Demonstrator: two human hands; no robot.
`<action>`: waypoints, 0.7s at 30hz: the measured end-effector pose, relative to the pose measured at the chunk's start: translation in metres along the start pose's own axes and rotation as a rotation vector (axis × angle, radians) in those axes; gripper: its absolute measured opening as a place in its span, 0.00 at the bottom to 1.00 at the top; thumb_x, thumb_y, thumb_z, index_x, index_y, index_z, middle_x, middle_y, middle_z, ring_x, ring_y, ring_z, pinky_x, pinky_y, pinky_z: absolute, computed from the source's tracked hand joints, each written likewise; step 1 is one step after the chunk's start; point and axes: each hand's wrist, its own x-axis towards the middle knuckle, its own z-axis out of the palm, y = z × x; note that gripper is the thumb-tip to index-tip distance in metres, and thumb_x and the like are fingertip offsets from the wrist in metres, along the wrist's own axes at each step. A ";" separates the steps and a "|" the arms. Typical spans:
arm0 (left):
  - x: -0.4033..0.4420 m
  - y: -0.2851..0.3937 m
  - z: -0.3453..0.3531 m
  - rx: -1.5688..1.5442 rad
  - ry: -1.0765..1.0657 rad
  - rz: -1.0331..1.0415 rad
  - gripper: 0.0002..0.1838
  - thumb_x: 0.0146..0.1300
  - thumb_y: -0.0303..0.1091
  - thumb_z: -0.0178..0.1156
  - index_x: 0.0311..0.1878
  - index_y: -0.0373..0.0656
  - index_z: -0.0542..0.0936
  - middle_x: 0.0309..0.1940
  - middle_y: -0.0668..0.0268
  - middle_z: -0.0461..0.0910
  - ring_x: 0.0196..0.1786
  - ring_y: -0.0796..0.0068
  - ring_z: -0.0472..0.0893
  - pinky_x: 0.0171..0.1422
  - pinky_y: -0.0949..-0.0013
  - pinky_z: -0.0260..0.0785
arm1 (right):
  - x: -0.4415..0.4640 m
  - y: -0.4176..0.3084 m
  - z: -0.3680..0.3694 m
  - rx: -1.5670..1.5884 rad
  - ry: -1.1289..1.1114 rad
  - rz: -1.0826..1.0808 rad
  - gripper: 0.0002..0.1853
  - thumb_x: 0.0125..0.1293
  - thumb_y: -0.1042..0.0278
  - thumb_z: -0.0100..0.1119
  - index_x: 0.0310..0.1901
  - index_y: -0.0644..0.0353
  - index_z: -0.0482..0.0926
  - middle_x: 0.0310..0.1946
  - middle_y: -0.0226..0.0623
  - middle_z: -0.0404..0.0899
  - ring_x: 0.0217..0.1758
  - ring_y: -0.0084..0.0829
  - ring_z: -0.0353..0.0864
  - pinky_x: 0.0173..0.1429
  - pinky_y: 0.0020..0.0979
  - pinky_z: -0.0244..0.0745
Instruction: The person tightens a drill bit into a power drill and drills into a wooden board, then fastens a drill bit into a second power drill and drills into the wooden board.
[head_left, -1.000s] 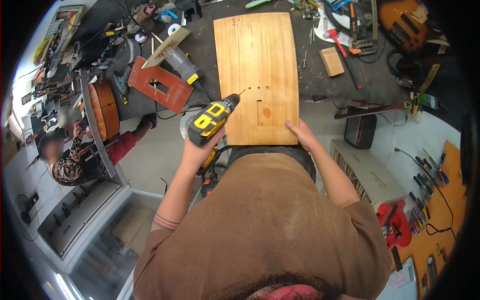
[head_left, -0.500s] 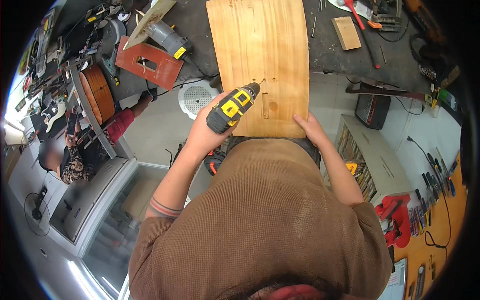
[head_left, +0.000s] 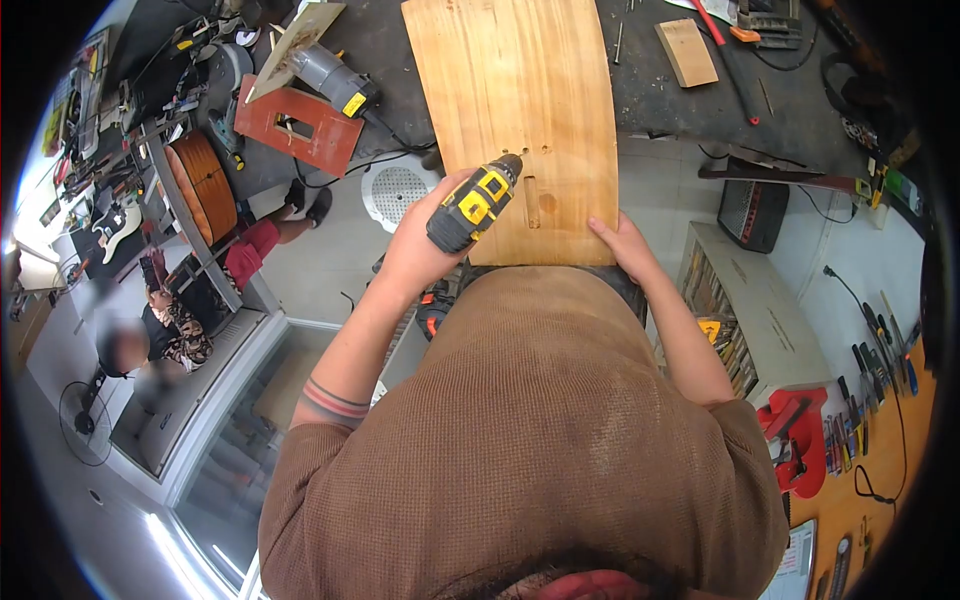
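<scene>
A light wooden board (head_left: 515,80) runs from my lap up over the edge of the dark bench. It has a short slot (head_left: 532,203) and a row of three small holes (head_left: 525,150) above it. My left hand (head_left: 420,240) is wrapped around a yellow and black cordless drill (head_left: 474,208). The drill's chuck (head_left: 510,164) points up and right at the row of holes, close to the board; its bit is hard to make out. My right hand (head_left: 625,247) grips the board's lower right edge, thumb on top and the other fingers hidden underneath.
On the bench (head_left: 655,110) lie a grey corded power tool (head_left: 330,80), a red plate (head_left: 300,130), a wood block (head_left: 687,53) and a red-handled tool (head_left: 725,60). A white stool (head_left: 398,190) stands below. Another person (head_left: 180,330) is at the left, near a guitar body (head_left: 203,188).
The drill's chuck has come nearer the row of holes, and the bit that showed before is now hardly visible. The view has shifted slightly. The other person at left has moved.
</scene>
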 end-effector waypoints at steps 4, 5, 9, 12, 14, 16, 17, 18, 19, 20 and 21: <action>0.012 0.014 -0.005 0.132 -0.079 -0.084 0.34 0.66 0.25 0.75 0.76 0.44 0.80 0.63 0.52 0.90 0.67 0.47 0.89 0.72 0.55 0.81 | -0.002 -0.004 0.001 -0.026 0.010 -0.003 0.39 0.84 0.46 0.69 0.80 0.71 0.72 0.73 0.48 0.84 0.75 0.36 0.83 0.80 0.39 0.76; 0.014 0.014 -0.004 0.153 -0.067 -0.072 0.34 0.65 0.26 0.75 0.76 0.45 0.80 0.61 0.50 0.91 0.66 0.44 0.89 0.70 0.52 0.82 | -0.001 -0.002 0.000 -0.027 0.012 0.001 0.39 0.84 0.46 0.69 0.80 0.71 0.72 0.73 0.48 0.84 0.75 0.36 0.83 0.80 0.39 0.76; 0.022 0.020 -0.003 0.214 -0.060 -0.050 0.37 0.64 0.27 0.75 0.77 0.48 0.78 0.60 0.48 0.91 0.66 0.39 0.88 0.69 0.49 0.82 | 0.004 0.007 -0.001 0.006 0.004 -0.014 0.37 0.84 0.49 0.69 0.81 0.69 0.72 0.73 0.47 0.85 0.74 0.36 0.85 0.78 0.40 0.78; 0.026 0.040 -0.007 0.172 -0.127 -0.150 0.37 0.68 0.22 0.73 0.81 0.45 0.76 0.68 0.54 0.88 0.73 0.53 0.87 0.78 0.59 0.77 | 0.005 0.010 -0.001 0.011 0.000 -0.050 0.38 0.83 0.46 0.70 0.79 0.70 0.75 0.71 0.48 0.87 0.73 0.38 0.86 0.78 0.40 0.79; 0.028 0.044 -0.007 0.207 -0.164 -0.156 0.37 0.69 0.22 0.73 0.81 0.45 0.75 0.69 0.54 0.88 0.73 0.55 0.87 0.78 0.60 0.76 | 0.013 0.024 -0.003 -0.058 0.038 -0.016 0.39 0.82 0.42 0.70 0.77 0.70 0.76 0.69 0.50 0.88 0.71 0.40 0.88 0.77 0.40 0.79; 0.030 0.043 -0.006 0.210 -0.162 -0.129 0.37 0.68 0.22 0.72 0.80 0.46 0.76 0.67 0.53 0.88 0.72 0.51 0.87 0.76 0.58 0.77 | 0.017 0.031 -0.003 -0.107 0.065 -0.011 0.40 0.80 0.39 0.70 0.76 0.69 0.77 0.68 0.52 0.89 0.71 0.41 0.89 0.76 0.39 0.79; 0.030 0.039 -0.005 0.195 -0.144 -0.100 0.37 0.66 0.23 0.72 0.79 0.47 0.76 0.66 0.51 0.89 0.70 0.46 0.87 0.74 0.55 0.79 | 0.018 0.035 -0.002 -0.121 0.075 -0.021 0.41 0.80 0.38 0.70 0.76 0.69 0.78 0.67 0.53 0.89 0.70 0.42 0.89 0.76 0.40 0.79; 0.031 0.037 -0.002 0.173 -0.127 -0.067 0.37 0.65 0.24 0.72 0.78 0.48 0.76 0.64 0.49 0.89 0.69 0.40 0.87 0.72 0.52 0.80 | 0.017 0.035 -0.005 -0.139 0.090 -0.030 0.41 0.79 0.36 0.70 0.75 0.69 0.78 0.67 0.54 0.89 0.70 0.43 0.89 0.76 0.40 0.79; 0.030 0.035 -0.001 0.132 -0.125 -0.117 0.36 0.65 0.23 0.72 0.78 0.47 0.76 0.64 0.50 0.89 0.69 0.41 0.87 0.72 0.53 0.80 | 0.017 0.037 -0.005 -0.143 0.097 -0.036 0.41 0.79 0.36 0.70 0.75 0.69 0.79 0.67 0.53 0.89 0.70 0.43 0.90 0.76 0.40 0.79; 0.029 0.033 0.000 0.091 -0.124 -0.167 0.36 0.66 0.23 0.71 0.78 0.47 0.76 0.64 0.50 0.89 0.69 0.42 0.87 0.72 0.53 0.80 | 0.017 0.039 -0.005 -0.146 0.104 -0.042 0.41 0.79 0.36 0.70 0.75 0.68 0.79 0.66 0.53 0.90 0.70 0.43 0.90 0.75 0.40 0.79; 0.029 0.034 0.001 0.083 -0.120 -0.175 0.35 0.66 0.23 0.71 0.77 0.46 0.76 0.64 0.50 0.89 0.69 0.42 0.87 0.72 0.54 0.80 | 0.017 0.040 -0.004 -0.150 0.110 -0.048 0.41 0.79 0.36 0.70 0.74 0.68 0.79 0.66 0.53 0.90 0.70 0.43 0.90 0.75 0.40 0.80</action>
